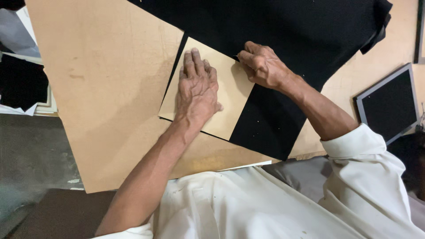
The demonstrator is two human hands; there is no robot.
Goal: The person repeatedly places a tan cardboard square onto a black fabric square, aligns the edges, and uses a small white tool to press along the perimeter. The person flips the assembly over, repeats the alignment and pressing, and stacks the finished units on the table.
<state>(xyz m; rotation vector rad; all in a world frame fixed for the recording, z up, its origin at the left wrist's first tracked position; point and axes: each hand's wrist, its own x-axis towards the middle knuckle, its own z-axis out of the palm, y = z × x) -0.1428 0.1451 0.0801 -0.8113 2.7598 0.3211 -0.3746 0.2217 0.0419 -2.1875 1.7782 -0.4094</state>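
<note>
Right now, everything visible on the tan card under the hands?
The tan card is a flat, thin rectangle that looks like cardboard or fibreboard, plain and unprinted. It lies turned at an angle on black fabric, over a larger brown board. The left hand presses flat on its middle, fingers spread toward the far edge. The right hand meets its far right edge with fingers pinched; whether they hold a tool cannot be told. Its near corner overhangs the fabric.

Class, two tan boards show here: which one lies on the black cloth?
The small tan card under the left hand; it rests on the black cloth, whereas the large tan board lies beneath that cloth.
</note>
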